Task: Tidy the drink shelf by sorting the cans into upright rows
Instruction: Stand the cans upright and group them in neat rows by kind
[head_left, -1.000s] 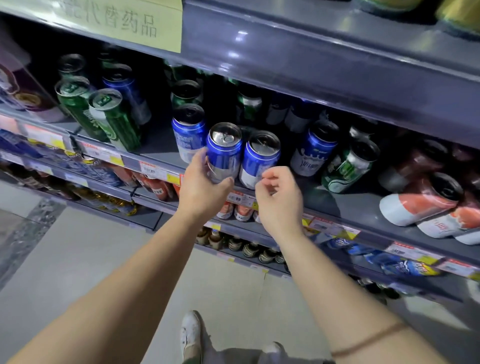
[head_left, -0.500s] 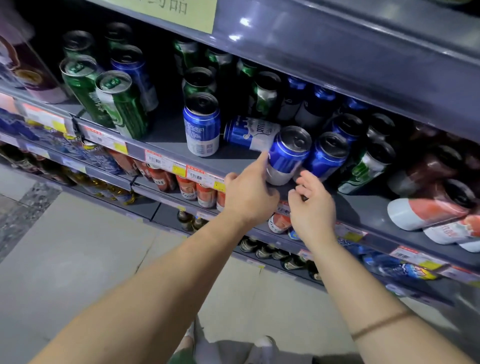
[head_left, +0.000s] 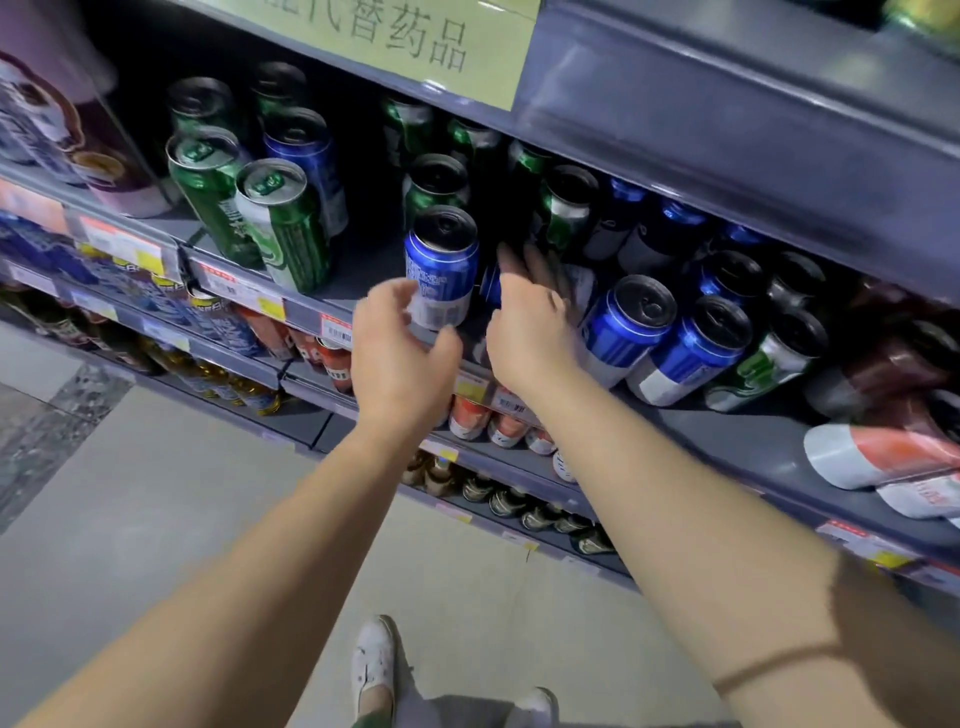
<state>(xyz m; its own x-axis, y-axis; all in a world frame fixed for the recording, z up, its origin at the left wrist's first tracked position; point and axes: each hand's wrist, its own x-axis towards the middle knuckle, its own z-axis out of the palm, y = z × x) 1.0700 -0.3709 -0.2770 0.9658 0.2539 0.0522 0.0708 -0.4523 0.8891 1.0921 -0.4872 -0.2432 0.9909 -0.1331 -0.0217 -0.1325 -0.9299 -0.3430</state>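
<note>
On the grey drink shelf (head_left: 748, 441) a blue can (head_left: 441, 265) stands upright near the front edge. My left hand (head_left: 400, 353) hovers just in front of it, fingers curled apart, holding nothing. Behind and right of that can a blue and white can (head_left: 579, 288) lies on its side. My right hand (head_left: 530, 322) reaches over it with fingers stretched out and blurred; a grip does not show. Two more blue cans (head_left: 628, 322) (head_left: 696, 348) stand side by side to the right, beside a green and silver can (head_left: 769, 364).
Tall green cans (head_left: 285, 223) stand at the left front, darker green and blue cans fill the back rows. Red and white cans (head_left: 883, 452) lie on their sides at the far right. The upper shelf front (head_left: 727, 130) overhangs closely. Lower shelves hold more cans and bottles.
Both hands have moved left, away from the pair of blue cans. My right hand now stretches over the lying can, and my left hand has opened near the upright blue can.
</note>
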